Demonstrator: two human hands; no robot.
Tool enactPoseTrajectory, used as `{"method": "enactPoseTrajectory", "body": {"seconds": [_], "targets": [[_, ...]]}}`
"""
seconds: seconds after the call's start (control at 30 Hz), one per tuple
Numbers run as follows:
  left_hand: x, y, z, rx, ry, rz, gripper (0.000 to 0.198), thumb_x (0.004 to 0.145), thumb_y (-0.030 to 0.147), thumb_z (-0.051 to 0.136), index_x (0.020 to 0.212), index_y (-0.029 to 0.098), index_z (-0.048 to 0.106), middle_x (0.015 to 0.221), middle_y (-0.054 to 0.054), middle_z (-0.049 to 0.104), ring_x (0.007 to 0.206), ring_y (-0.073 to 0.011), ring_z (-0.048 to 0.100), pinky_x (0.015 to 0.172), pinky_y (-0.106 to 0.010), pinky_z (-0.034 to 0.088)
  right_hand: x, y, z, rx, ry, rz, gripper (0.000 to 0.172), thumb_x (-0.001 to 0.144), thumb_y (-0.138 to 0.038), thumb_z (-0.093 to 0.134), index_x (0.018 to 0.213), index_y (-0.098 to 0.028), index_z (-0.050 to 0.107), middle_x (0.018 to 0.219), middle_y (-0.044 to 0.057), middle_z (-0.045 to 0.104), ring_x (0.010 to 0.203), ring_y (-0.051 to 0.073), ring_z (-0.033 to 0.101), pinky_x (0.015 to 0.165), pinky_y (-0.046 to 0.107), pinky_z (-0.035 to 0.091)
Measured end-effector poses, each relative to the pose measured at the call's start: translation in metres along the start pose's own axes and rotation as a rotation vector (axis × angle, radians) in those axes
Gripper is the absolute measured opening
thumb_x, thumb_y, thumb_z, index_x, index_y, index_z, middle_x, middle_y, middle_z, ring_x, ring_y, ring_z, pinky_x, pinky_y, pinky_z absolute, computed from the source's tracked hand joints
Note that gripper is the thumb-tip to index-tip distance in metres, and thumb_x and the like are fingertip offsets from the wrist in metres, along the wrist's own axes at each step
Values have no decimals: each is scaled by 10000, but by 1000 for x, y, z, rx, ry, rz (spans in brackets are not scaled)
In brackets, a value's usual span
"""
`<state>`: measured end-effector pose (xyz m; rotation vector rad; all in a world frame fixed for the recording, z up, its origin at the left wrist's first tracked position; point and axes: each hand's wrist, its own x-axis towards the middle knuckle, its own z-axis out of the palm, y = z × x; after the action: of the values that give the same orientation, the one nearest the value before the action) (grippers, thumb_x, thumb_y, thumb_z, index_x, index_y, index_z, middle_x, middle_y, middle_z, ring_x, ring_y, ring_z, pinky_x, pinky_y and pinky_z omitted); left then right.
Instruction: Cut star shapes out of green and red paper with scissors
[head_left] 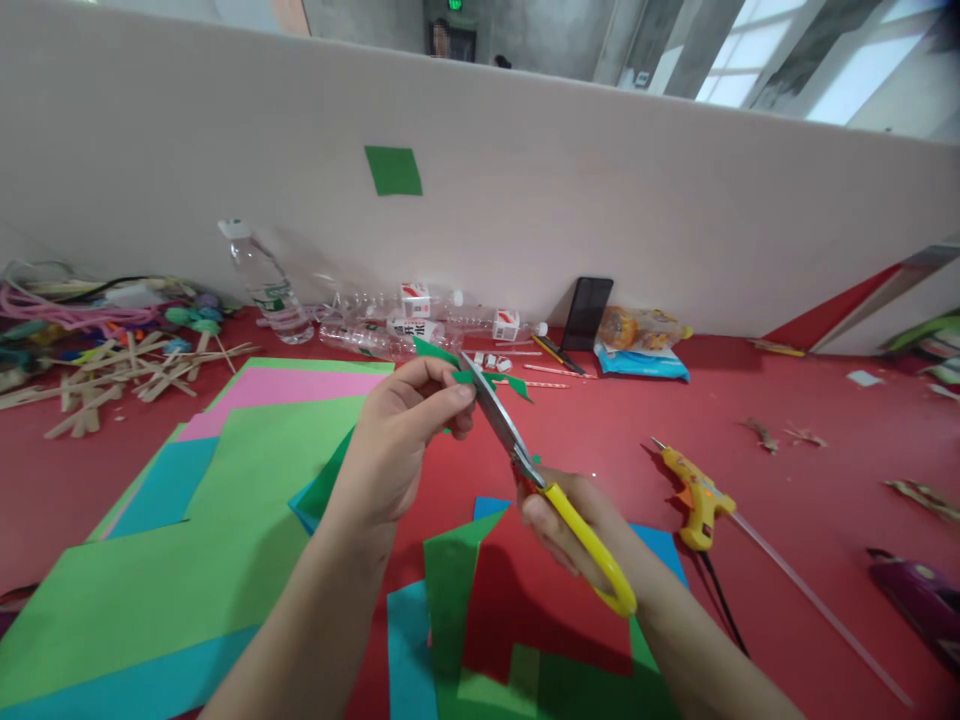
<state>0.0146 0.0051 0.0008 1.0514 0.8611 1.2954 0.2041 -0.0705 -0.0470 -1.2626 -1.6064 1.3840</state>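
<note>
Between the thumb and fingers of my left hand (401,430) is a small cut piece of green paper (514,384), with pointed strips sticking out on both sides. My right hand (566,520) grips yellow-handled scissors (496,412), whose blades point up and left. The blade tips lie at the green paper, right beside my left fingertips. Below my hands, green, red and blue paper sheets (454,600) overlap on the red table (600,430). A folded green and blue paper (322,485) shows partly behind my left wrist.
Light green, pink and blue sheets (262,470) cover the left side. Wooden sticks (142,370) lie beyond them. Plastic bottles (427,325), a black phone (587,312) and a snack packet (643,345) line the white partition (525,180). A yellow glue gun (697,495) lies at right.
</note>
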Motion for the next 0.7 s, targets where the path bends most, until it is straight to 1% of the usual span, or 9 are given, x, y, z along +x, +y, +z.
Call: {"method": "enactPoseTrajectory", "body": {"seconds": [0.07, 0.13, 0.2, 0.23, 0.3, 0.37, 0.47, 0.57, 0.7], "targets": [[2, -5, -1, 18, 30, 35, 112, 721, 189, 799, 713, 218, 691, 671, 25, 635, 649, -120, 570, 628, -246, 447, 0, -1, 2, 42, -4, 12, 673, 875, -904, 480, 723, -256, 379, 527, -89, 364, 424, 82, 298, 414, 239, 218], [6, -10, -3, 39, 79, 98, 128, 691, 207, 830, 699, 230, 705, 881, -12, 694, 910, -160, 631, 776, -252, 474, 1, 0, 3, 101, -38, 39, 679, 865, -910, 478, 709, -256, 381, 516, -93, 356, 407, 78, 293, 392, 227, 232], [9, -14, -4, 61, 101, 127, 151, 662, 211, 851, 676, 233, 702, 1122, -36, 702, 1177, -201, 588, 945, -265, 449, 3, 1, 5, 152, -60, 68, 686, 852, -920, 470, 698, -256, 394, 491, -102, 335, 385, 77, 280, 373, 218, 242], [10, -16, -4, 64, 95, 125, 159, 658, 215, 854, 665, 232, 697, 1182, -38, 692, 1233, -211, 564, 992, -271, 428, 5, 1, 5, 165, -63, 80, 690, 847, -924, 466, 697, -253, 408, 482, -105, 333, 376, 76, 278, 366, 213, 248], [12, -20, -5, 43, 67, 84, 160, 669, 235, 854, 667, 228, 694, 1116, -37, 706, 1150, -202, 597, 984, -282, 427, 7, 3, 6, 171, -59, 89, 702, 842, -930, 461, 695, -244, 436, 476, -105, 347, 359, 69, 285, 356, 204, 258], [14, -23, -6, 16, 50, 24, 157, 685, 265, 849, 685, 222, 699, 895, -14, 699, 922, -169, 620, 881, -282, 448, 10, 5, 8, 175, -53, 104, 714, 833, -939, 457, 697, -238, 450, 464, -106, 364, 341, 64, 295, 347, 195, 263], [17, -27, -7, 19, 68, -46, 199, 662, 293, 856, 669, 199, 681, 674, 28, 613, 694, -126, 532, 730, -271, 417, 14, 12, 10, 213, -44, 152, 730, 793, -964, 468, 713, -238, 467, 417, -120, 357, 308, 60, 288, 333, 187, 275], [23, -29, -8, 82, 91, -86, 243, 614, 319, 856, 635, 181, 657, 638, 30, 596, 652, -113, 497, 677, -266, 387, 18, 20, 13, 260, -48, 192, 722, 789, -957, 480, 718, -239, 480, 389, -126, 352, 294, 62, 286, 321, 187, 298], [27, -31, -10, 155, 92, -114, 267, 589, 350, 849, 627, 172, 654, 624, 24, 597, 623, -107, 485, 641, -266, 377, 23, 26, 15, 276, -53, 197, 678, 841, -908, 485, 712, -243, 467, 395, -130, 337, 295, 61, 273, 311, 189, 314]]}}
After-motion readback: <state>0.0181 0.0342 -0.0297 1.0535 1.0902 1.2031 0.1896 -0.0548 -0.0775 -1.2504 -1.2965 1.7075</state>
